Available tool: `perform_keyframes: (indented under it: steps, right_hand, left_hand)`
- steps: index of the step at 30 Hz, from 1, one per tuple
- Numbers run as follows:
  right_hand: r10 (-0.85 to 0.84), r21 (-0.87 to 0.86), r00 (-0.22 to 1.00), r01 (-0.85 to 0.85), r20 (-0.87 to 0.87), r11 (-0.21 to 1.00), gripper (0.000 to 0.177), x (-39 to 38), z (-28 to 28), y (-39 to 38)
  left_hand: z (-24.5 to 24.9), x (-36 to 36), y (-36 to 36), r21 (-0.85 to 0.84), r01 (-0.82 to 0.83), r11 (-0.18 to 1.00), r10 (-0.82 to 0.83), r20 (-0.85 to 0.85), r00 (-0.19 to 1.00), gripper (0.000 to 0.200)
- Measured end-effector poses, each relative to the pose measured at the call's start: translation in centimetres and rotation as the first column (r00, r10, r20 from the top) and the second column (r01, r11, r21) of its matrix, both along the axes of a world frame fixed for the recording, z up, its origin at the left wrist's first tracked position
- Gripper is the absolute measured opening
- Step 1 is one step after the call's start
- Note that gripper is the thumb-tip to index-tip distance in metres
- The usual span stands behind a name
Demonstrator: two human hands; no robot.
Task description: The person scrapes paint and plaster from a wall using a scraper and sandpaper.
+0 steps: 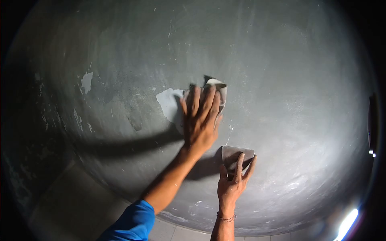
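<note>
My left hand (202,116) lies flat against the dark grey wall (281,72), fingers pointing up, pressing a folded greyish sheet (219,85) to the surface. The sheet's curled edge shows above and to the right of the fingers. Just left of this hand is a pale bare patch (169,105). Lower and to the right, my right hand (235,176) holds a flat, dark scraper-like plate (233,154), its straight edge upward near the wall. The fingers lie over the plate's face.
Smaller chipped pale spots (86,82) mark the wall at the left. Light floor tiles (163,229) run along the wall's base. A bright light (346,225) shines at the lower right, and a dark object (372,124) stands at the right edge.
</note>
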State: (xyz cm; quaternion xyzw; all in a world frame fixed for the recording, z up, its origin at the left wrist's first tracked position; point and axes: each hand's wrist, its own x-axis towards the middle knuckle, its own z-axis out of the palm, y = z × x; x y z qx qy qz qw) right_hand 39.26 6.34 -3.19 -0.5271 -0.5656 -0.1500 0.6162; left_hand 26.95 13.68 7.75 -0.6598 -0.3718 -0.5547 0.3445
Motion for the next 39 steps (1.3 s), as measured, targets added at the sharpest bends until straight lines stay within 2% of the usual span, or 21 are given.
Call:
perform_keyframes:
  steps: [3, 4, 5, 7, 8, 10, 13, 15, 17, 18, 21, 23, 25, 27, 29, 31, 32, 33, 35, 37, 39]
  right_hand:
    - [0.009, 0.017, 1.0, -0.009, 0.024, 1.0, 0.076, 0.2, -0.1, -0.1]
    - [0.012, 0.006, 1.0, -0.012, 0.016, 1.0, 0.076, 0.2, -0.6, -0.4]
    - [0.02, 0.005, 0.999, -0.02, 0.03, 1.0, 0.076, 0.4, -0.7, -0.5]
    - [0.034, 0.019, 0.998, -0.035, 0.05, 0.999, 0.075, 0.6, -0.5, -0.1]
    - [0.041, 0.029, 0.998, -0.043, 0.054, 0.999, 0.075, 0.4, -0.2, 0.4]
    - [0.083, -0.057, 0.996, -0.084, -0.021, 0.995, 0.074, 0.3, -0.6, -0.2]
    - [0.093, -0.025, 0.993, -0.095, -0.077, 0.995, 0.074, 0.3, -1.1, 0.1]
    - [0.069, -0.001, 0.997, -0.069, -0.045, 0.998, 0.072, 1.0, -1.3, 0.7]
    - [-0.073, 0.031, 0.997, 0.073, 0.0, 0.997, 0.07, 1.0, -0.9, 1.1]
    - [0.053, 0.021, 0.99, -0.051, -0.129, 0.999, 0.069, 0.7, -0.7, 0.8]
    - [-0.025, 0.031, 0.998, 0.027, -0.063, 0.999, 0.071, 1.6, -1.1, 0.9]
    - [0.001, 0.025, 0.999, 0.001, -0.048, 1.0, 0.071, 2.1, -1.0, 0.8]
    - [-0.035, 0.029, 0.999, 0.036, -0.028, 0.999, 0.072, 2.2, -0.8, 1.0]
    - [-0.041, 0.03, 0.999, 0.041, -0.015, 0.999, 0.071, 2.4, -1.0, 0.8]
    - [-0.043, 0.043, 0.999, 0.044, -0.034, 0.998, 0.07, 1.7, -0.8, 1.2]
    - [-0.001, 0.058, 0.995, 0.006, -0.1, 0.998, 0.068, 1.5, -0.7, 0.9]
    - [-0.055, 0.051, 0.997, 0.059, -0.059, 0.997, 0.067, 1.6, -0.7, 1.0]
    - [-0.051, 0.06, 0.997, 0.054, -0.057, 0.997, 0.067, 1.3, -0.6, 1.1]
    - [-0.036, 0.06, 0.995, 0.042, -0.092, 0.997, 0.067, 1.4, -0.7, 1.2]
    - [-0.058, 0.08, 0.996, 0.064, -0.075, 0.995, 0.068, 1.5, -1.1, 1.9]
    - [-0.021, 0.067, 0.998, 0.025, -0.067, 0.997, 0.068, 1.7, -1.3, 1.5]
  left_hand:
    - [-11.8, 2.4, 0.1, -0.151, 0.009, 0.989, 0.0, 0.058, 0.998, 0.052]
    - [-11.4, 2.0, 0.0, -0.095, -0.061, 0.994, 0.061, -0.003, 0.998, 0.058]
    - [-10.2, 1.5, 0.4, -0.11, 0.018, 0.994, -0.019, -0.007, 1.0, 0.055]
    - [-1.6, 0.2, -0.8, -0.087, -0.037, 0.995, 0.029, -0.087, 0.996, 0.054]
    - [2.0, 0.4, -0.6, -0.021, -0.062, 0.998, 0.061, -0.02, 0.998, 0.054]
    - [-1.2, 2.2, -0.4, -0.068, 0.047, 0.997, -0.04, 0.101, 0.994, 0.054]
    - [-7.0, 1.6, -1.3, -0.107, 0.07, 0.992, -0.064, 0.051, 0.997, 0.05]
    - [-3.0, -0.2, 0.4, -0.075, 0.015, 0.997, -0.021, -0.084, 0.996, 0.049]
    - [2.2, -0.8, 1.7, 0.072, 0.085, 0.994, -0.088, 0.043, 0.995, 0.045]
    - [-0.3, -0.1, 1.2, -0.035, 0.095, 0.995, -0.092, 0.073, 0.993, 0.046]
    - [-9.9, 1.6, 0.6, -0.187, 0.094, 0.978, -0.098, -0.015, 0.995, 0.044]
    - [-5.5, 0.0, 1.8, -0.055, 0.058, 0.997, -0.067, -0.179, 0.982, 0.047]
    - [2.9, -0.3, 0.9, -0.013, -0.031, 0.999, 0.03, -0.035, 0.999, 0.049]
    - [0.5, 1.7, 0.7, -0.027, 0.08, 0.996, -0.078, 0.079, 0.994, 0.049]
    - [-7.4, 1.5, 0.4, -0.201, 0.119, 0.972, -0.128, -0.032, 0.991, 0.046]
    - [-6.4, -1.2, 1.8, -0.047, 0.026, 0.999, -0.037, -0.248, 0.968, 0.043]
    - [-2.9, -2.1, 1.7, -0.033, -0.055, 0.998, 0.044, -0.279, 0.959, 0.044]
    - [2.3, -2.1, 0.3, -0.04, -0.198, 0.979, 0.188, -0.172, 0.967, 0.045]
    - [3.2, 0.0, 1.2, 0.01, -0.063, 0.998, 0.062, 0.112, 0.992, 0.045]
    - [-5.7, 0.8, -0.2, -0.175, 0.019, 0.984, -0.019, 0.001, 1.0, 0.048]
    - [-10.0, -2.6, 0.9, -0.165, -0.077, 0.983, 0.046, -0.186, 0.981, 0.047]
